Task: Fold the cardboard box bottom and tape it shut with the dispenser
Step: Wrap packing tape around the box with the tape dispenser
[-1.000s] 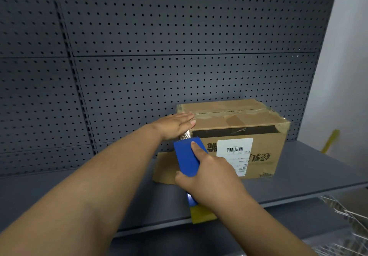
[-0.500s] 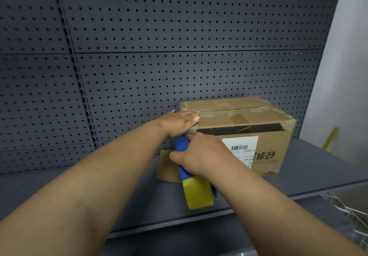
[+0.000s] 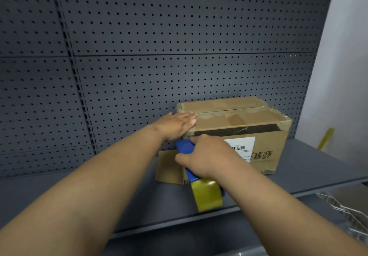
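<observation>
A brown cardboard box [image 3: 258,134] stands on the dark grey shelf [image 3: 310,162], its upward-facing flaps folded shut with a seam along the top and old tape patches. One loose flap [image 3: 167,166] sticks out at its lower left. My left hand [image 3: 177,124] lies flat on the box's top left corner, fingers straight. My right hand [image 3: 207,158] grips the blue tape dispenser [image 3: 186,146], whose head meets the box's left front edge. Its yellowish tape roll [image 3: 208,195] hangs below my wrist.
A perforated grey back panel [image 3: 159,56] rises behind the shelf. A yellow strip [image 3: 325,138] leans at the far right against the white wall. Wire racks [image 3: 346,210] sit at the lower right below the shelf edge.
My right hand has turned the dispenser over and raised it to the box's left front edge; the tape roll now hangs lower and nearer. The left hand stays pressed on the top.
</observation>
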`<state>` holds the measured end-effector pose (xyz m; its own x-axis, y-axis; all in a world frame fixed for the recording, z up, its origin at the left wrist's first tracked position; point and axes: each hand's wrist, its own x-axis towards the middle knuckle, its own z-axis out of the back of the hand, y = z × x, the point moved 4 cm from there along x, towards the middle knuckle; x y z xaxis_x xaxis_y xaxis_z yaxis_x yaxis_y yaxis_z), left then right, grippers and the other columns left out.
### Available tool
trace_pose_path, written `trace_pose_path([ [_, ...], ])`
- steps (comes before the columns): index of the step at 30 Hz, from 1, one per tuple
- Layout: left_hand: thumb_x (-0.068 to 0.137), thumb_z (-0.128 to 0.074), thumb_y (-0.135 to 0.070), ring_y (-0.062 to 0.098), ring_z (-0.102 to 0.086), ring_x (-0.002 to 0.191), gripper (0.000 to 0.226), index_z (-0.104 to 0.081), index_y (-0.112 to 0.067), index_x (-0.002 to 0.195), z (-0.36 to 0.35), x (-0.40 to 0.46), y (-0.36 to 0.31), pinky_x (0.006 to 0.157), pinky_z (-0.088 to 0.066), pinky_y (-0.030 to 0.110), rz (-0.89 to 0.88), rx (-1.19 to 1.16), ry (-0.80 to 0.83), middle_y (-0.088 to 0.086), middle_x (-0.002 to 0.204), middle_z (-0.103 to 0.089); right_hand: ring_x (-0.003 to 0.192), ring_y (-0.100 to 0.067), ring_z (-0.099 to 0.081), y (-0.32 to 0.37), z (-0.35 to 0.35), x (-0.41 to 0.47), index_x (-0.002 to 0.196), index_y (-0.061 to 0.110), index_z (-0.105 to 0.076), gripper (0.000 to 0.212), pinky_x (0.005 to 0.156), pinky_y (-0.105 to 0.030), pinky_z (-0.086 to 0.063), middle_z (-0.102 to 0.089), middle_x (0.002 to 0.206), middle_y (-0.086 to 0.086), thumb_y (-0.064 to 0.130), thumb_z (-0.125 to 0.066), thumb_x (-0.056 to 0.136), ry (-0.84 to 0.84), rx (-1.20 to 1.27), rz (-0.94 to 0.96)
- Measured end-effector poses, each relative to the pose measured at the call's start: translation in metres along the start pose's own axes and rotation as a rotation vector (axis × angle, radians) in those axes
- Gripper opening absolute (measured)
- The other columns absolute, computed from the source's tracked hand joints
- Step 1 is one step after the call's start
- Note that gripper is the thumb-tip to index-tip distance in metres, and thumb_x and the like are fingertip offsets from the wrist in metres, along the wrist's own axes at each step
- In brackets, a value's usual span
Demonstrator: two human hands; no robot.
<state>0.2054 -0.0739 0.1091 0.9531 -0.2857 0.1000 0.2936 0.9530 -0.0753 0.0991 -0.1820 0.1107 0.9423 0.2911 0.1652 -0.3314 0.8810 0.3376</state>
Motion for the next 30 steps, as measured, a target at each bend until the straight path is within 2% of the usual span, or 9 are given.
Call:
trace_pose_path([
  [3, 0.100, -0.010, -0.041, 0.007, -0.003, 0.144, 0.051, -0.012, -0.028, 0.149, 0.001, -0.002, -0.002, 0.118, 0.002, 0.037, -0.007, 0.019, 0.002, -0.012, 0.157, -0.008, 0.109, -0.031, -0.054, 0.001, -0.001, -0.002, 0.121, 0.013, -0.052, 0.057, 0.080, -0.034, -0.042, -0.057, 0.120, -0.010, 0.052, -0.053, 0.079, 0.010, -0.024, 0.009],
  [8, 0.100, -0.010, -0.040, 0.007, -0.003, 0.145, 0.050, -0.013, -0.028, 0.149, 0.001, -0.006, -0.001, 0.117, 0.002, 0.037, -0.001, 0.019, -0.017, -0.011, 0.157, -0.008, 0.106, -0.029, -0.054, 0.006, -0.001, -0.007, 0.118, 0.014, -0.052, 0.052, 0.073, -0.032, -0.037, -0.058, 0.117, -0.008, 0.050, -0.052, 0.081, 0.017, -0.053, 0.030],
  [17, 0.102, -0.013, -0.036, 0.012, -0.001, 0.145, 0.050, -0.013, -0.022, 0.149, -0.001, -0.013, -0.010, 0.115, 0.001, 0.029, -0.015, -0.004, -0.026, -0.005, 0.158, -0.007, 0.106, -0.030, -0.055, 0.001, 0.005, -0.009, 0.116, 0.016, -0.057, 0.049, 0.076, -0.031, -0.041, -0.060, 0.115, -0.010, 0.048, -0.053, 0.079, 0.008, -0.016, -0.017],
  [20, 0.101, -0.012, -0.037, 0.012, -0.002, 0.145, 0.050, -0.013, -0.022, 0.149, 0.000, -0.010, -0.008, 0.115, 0.001, 0.028, -0.021, -0.002, -0.042, -0.004, 0.158, -0.008, 0.103, -0.030, -0.057, -0.011, -0.009, -0.017, 0.111, 0.013, -0.060, 0.050, 0.079, -0.031, -0.044, -0.061, 0.104, -0.010, 0.050, -0.055, 0.078, 0.114, -0.074, -0.068],
  [22, 0.101, -0.012, -0.038, 0.011, -0.003, 0.145, 0.051, -0.013, -0.023, 0.149, -0.002, -0.006, -0.007, 0.115, 0.000, 0.028, -0.016, 0.022, -0.049, -0.005, 0.158, -0.008, 0.105, -0.028, -0.055, -0.013, -0.028, -0.027, 0.123, 0.018, -0.053, 0.057, 0.082, -0.032, -0.044, -0.059, 0.113, -0.008, 0.054, -0.054, 0.079, 0.174, -0.033, -0.072],
  [25, 0.100, -0.012, -0.041, 0.011, -0.005, 0.145, 0.051, -0.015, -0.023, 0.149, -0.002, -0.005, -0.002, 0.115, 0.000, 0.028, -0.011, 0.004, -0.068, -0.005, 0.158, -0.011, 0.107, -0.029, -0.054, -0.019, -0.017, -0.029, 0.137, 0.025, -0.041, 0.069, 0.079, -0.033, -0.043, -0.058, 0.119, -0.008, 0.057, -0.053, 0.076, 0.036, -0.014, -0.060],
  [30, 0.100, -0.017, -0.040, 0.020, -0.008, 0.145, 0.049, -0.023, -0.027, 0.146, -0.005, -0.010, -0.008, 0.117, 0.000, 0.033, -0.080, -0.056, -0.228, 0.002, 0.156, -0.017, 0.112, -0.024, -0.052, -0.041, 0.038, -0.027, 0.142, 0.033, -0.036, 0.070, 0.082, -0.030, -0.043, -0.057, 0.128, -0.001, 0.055, -0.055, 0.078, -0.148, 0.076, -0.073],
])
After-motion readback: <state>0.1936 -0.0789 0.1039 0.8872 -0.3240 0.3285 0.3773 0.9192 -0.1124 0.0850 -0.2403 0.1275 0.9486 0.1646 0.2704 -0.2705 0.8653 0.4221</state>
